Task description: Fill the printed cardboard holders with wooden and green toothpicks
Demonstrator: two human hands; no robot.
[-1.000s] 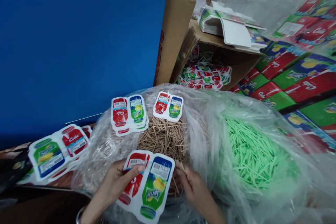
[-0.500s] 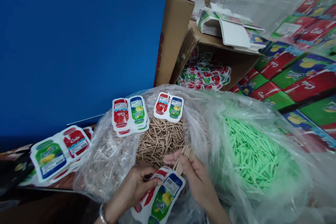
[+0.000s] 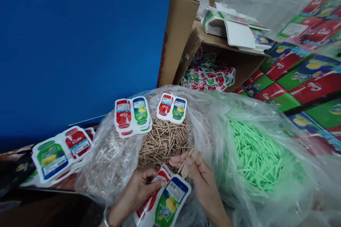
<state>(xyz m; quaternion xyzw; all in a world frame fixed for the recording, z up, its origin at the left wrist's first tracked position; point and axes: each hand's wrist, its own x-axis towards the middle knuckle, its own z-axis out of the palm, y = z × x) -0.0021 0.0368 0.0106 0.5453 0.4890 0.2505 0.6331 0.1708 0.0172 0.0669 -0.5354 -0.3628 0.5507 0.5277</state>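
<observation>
Two hands work low over a clear plastic bag [image 3: 112, 156] heaped with brown wooden sticks [image 3: 162, 142]. Her left hand [image 3: 142, 188] pinches one printed packet [image 3: 165, 198] by its upper left edge, thumb on top; the packet shows a red half and a green-and-blue half, and its long axis runs from lower left up to the right, with the barcode end uppermost. Her right hand [image 3: 201, 179] is closed around a small bundle of sticks [image 3: 191, 159], fingers curled, the bundle slanting up to the right just beside the packet's top edge. Two more lots of packets rest on the stick heap: a small stack [image 3: 132, 116] and a single one [image 3: 172, 108]. Another stack [image 3: 60, 152] lies at the left on the tabletop. One second bag [image 3: 255, 156], to the right, holds green sticks.
</observation>
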